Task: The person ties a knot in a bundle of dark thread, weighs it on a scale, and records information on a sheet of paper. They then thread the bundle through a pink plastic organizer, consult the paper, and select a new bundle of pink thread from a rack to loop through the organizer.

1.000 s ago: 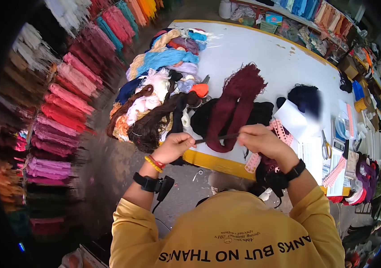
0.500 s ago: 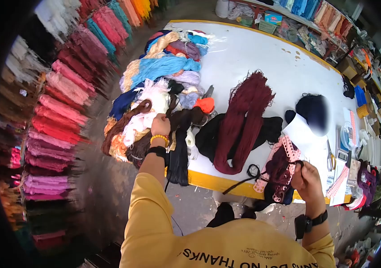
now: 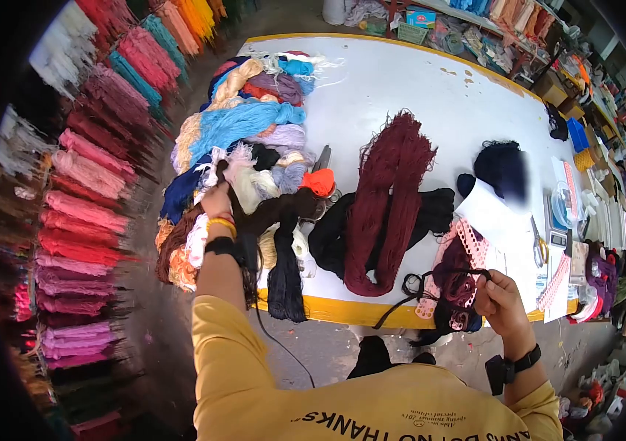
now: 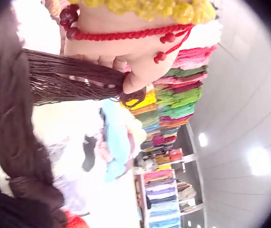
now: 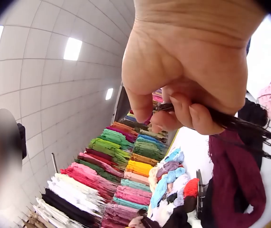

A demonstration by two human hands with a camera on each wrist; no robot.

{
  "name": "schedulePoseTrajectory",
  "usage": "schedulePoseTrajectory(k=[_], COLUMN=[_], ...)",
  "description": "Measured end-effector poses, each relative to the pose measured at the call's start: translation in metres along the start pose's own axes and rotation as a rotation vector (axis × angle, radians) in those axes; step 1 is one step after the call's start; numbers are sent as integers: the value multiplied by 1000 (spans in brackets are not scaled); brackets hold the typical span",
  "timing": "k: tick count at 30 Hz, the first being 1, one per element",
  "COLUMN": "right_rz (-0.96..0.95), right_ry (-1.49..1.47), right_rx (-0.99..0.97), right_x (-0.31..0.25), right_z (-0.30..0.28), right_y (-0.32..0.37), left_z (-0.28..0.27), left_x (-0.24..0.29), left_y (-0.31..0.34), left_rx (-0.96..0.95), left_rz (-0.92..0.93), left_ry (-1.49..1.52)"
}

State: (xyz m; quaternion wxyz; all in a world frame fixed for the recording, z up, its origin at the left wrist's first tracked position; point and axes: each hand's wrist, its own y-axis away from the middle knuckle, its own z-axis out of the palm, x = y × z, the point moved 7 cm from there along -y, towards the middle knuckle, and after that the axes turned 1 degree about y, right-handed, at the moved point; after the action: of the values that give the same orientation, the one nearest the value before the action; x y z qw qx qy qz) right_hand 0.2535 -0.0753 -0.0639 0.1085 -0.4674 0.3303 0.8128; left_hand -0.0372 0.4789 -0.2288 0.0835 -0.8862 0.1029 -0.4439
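Presently, left grip (image 3: 217, 200): grasping the dark-brown skein (image 4: 62, 65); nearer hand.
Skein position: on the yarn heap (image 3: 247, 114), left side of tabletop (image 3: 386, 81).
Skein axis: rightward from left grip.
Right grip (image 3: 500, 298): pinching dark strands (image 5: 242, 125), well apart.

The left hand (image 4: 126, 52), with red cord (image 4: 126, 33) and yellow bracelet (image 4: 149, 7), grips brown yarn (image 4: 74, 67); coloured hanks (image 4: 183, 97) fill the background.
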Motion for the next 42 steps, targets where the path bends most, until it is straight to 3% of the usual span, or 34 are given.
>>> schedulePoseTrajectory(k=[2, 6, 8, 11, 16, 20, 24, 26, 28, 32, 36, 38, 40, 42], right_rz=[2, -26, -81, -163, -347, -575, -735, -849, -725, -609, -634, -573, -544, -579], right_ry=[-27, -128, -187, -272, -163, -27, 154, 286, 268, 680, 682, 580, 578, 533], right_rx=[-22, -124, -229, -405, -576, -485, -287, -323, -478, -308, -425, -459, -450, -356], right_x=[0, -8, -18, -44, -97, -142, -170, -169, -162, -164, -166, -169, -170, -170], right_z=[5, 31, 45, 79, 119, 125, 117, 102, 91, 23, -45, -80, -117, -151], right_y=[-7, -19, -24, -21, 11, 51, 94, 98, 111, 132, 157, 177, 185, 196], left_z=[-40, -129, -163, -208, -255, -209, -158, -136, -121, -104, -80, -59, -48, -39], left_x=[38, 176, 247, 334, 446, 485, 503, 513, 525, 554, 579, 585, 598, 609], left_y=[-13, -19, 1, 44, 139, 228, 304, 333, 358, 408, 463, 493, 528, 556], left_rx=[41, 66, -21, -163, -425, -771, -986, -1069, -1057, -1071, -1202, -1249, -1298, -1378], left_rz=[-181, 108, 138, 160, 351, 215, -13, 0, 108, 233, 363, 515, 494, 360], left_ry=[310, 655, 919, 990, 1117, 1133, 1189, 1156, 1051, 626, 403, 330, 422, 458])
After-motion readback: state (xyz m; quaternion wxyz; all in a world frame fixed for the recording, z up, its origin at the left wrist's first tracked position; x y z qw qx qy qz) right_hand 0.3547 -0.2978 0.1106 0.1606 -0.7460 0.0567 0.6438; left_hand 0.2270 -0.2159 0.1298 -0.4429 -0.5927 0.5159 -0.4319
